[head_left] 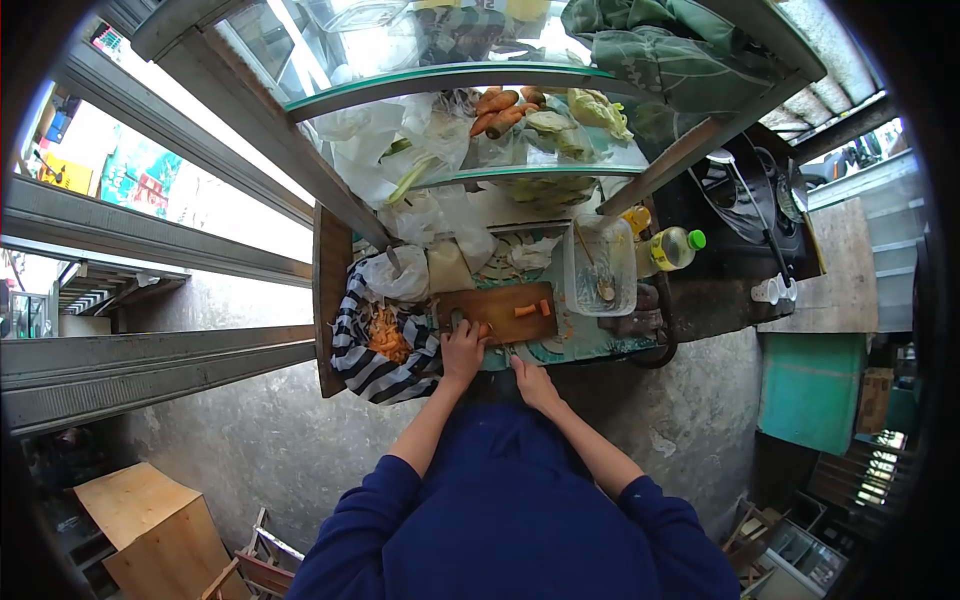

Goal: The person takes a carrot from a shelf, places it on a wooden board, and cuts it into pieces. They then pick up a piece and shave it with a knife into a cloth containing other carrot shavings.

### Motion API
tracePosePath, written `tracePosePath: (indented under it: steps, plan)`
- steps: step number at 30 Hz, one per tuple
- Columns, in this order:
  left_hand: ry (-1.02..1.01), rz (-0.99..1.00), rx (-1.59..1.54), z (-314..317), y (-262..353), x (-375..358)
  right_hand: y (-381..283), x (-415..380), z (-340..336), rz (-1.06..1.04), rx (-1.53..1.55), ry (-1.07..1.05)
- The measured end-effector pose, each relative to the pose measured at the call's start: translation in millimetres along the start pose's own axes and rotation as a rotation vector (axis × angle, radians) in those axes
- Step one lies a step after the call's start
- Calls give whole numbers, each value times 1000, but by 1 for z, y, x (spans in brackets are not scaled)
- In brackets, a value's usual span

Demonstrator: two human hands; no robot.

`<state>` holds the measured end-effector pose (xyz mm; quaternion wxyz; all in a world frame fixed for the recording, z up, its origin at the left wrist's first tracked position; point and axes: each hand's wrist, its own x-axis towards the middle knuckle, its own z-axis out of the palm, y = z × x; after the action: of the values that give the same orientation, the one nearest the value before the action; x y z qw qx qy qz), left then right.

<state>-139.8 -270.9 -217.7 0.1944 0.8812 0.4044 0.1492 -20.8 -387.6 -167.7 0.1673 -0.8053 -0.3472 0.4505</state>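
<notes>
My left hand (463, 350) rests at the lower left edge of a wooden cutting board (490, 300), fingers bent over a small orange piece, apparently carrot. Just below the board's front edge, my right hand (536, 384) is closed around a handle, apparently a knife's; the blade is hard to make out. Cut carrot pieces (526, 310) lie on the right part of the board. Left of the board, a black-and-white striped cloth or bag (355, 345) holds a heap of chopped carrot (388, 336).
A clear plastic container (600, 275) with a spoon stands right of the board, near a green-capped bottle (672, 249). Whole carrots (500, 112) and leafy vegetables (598, 112) sit on the glass shelf above. A black wok (745, 195) is further right.
</notes>
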Motion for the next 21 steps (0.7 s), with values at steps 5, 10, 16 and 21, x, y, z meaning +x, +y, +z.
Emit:
tracePosePath:
  steps: [5,10,16,21]
  plan:
    - [58,48,-39,6,-2,-3,14,-7,-3,39,-27,-24]
    - [14,22,-46,0,0,0,14,2,-3,34,-45,-64]
    - [34,52,-62,3,0,1,2,22,-2,-85,36,-46]
    - [-1,20,-26,-4,1,2,-8,55,8,-120,71,-6]
